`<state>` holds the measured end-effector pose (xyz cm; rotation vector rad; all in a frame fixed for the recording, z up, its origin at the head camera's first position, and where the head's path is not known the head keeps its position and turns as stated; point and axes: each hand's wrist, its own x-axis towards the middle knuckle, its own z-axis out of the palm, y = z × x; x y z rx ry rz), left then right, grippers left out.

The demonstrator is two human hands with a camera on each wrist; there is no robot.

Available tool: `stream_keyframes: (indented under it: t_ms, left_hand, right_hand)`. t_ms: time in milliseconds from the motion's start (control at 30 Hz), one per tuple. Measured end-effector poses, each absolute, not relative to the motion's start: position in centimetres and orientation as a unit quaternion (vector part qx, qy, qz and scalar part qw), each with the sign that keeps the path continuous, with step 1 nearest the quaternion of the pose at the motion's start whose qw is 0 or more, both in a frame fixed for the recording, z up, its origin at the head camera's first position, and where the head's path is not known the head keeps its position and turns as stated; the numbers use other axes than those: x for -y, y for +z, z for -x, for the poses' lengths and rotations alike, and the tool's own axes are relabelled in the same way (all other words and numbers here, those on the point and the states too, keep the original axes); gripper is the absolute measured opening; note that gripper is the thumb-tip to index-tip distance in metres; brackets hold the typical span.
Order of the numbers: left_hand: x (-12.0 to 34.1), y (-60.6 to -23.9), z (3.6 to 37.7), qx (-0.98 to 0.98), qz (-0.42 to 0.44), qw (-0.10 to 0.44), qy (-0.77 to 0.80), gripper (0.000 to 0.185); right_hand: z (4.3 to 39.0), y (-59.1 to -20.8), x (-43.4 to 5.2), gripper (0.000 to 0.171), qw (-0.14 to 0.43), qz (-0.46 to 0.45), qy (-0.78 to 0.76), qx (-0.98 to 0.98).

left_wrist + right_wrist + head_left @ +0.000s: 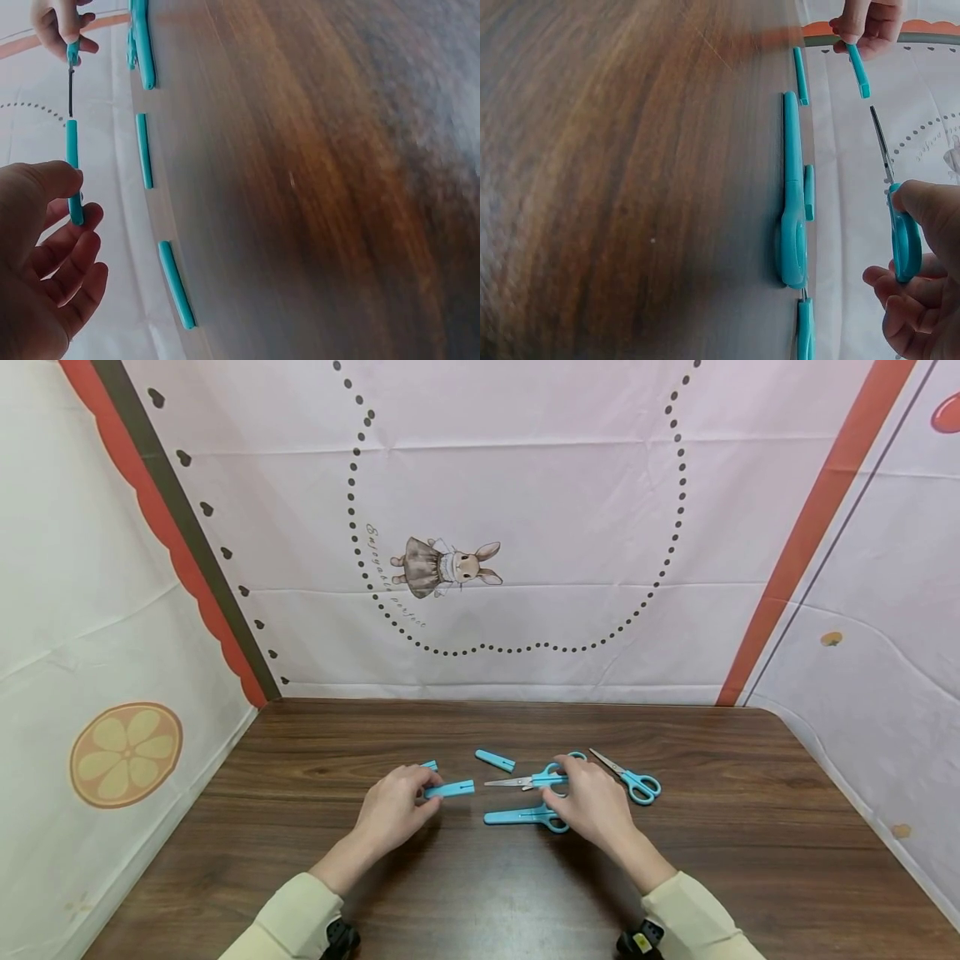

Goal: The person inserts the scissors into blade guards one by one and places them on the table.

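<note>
My left hand [415,795] pinches a blue blade cap [450,789] between thumb and fingers, its open end towards the right. My right hand [572,777] grips the blue handles of a pair of scissors [525,781] whose bare blade points left at the cap, a small gap between them. In the left wrist view the cap [73,176] sits just below the blade tip [70,90]. The right wrist view shows the held scissors [901,225] and the cap [859,71] lifted above the table.
A capped pair of scissors [525,816] lies on the brown table [480,893] in front of my right hand. An uncapped pair [628,777] lies to the right. Two loose caps [495,761] [430,765] lie behind. Printed cloth walls [525,527] enclose three sides.
</note>
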<state>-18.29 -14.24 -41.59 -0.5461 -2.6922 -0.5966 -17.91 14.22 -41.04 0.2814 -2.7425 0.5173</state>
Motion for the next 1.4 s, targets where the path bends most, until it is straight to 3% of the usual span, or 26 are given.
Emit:
stream_keyframes:
  t_ms: [1400]
  left_hand:
    - [13.44, -41.94, 18.17, 0.931, 0.231, 0.177, -0.218, 0.011]
  right_hand:
    - [17.53, -41.52, -13.24, 0.053, 0.168, -0.122, 0.182, 0.961]
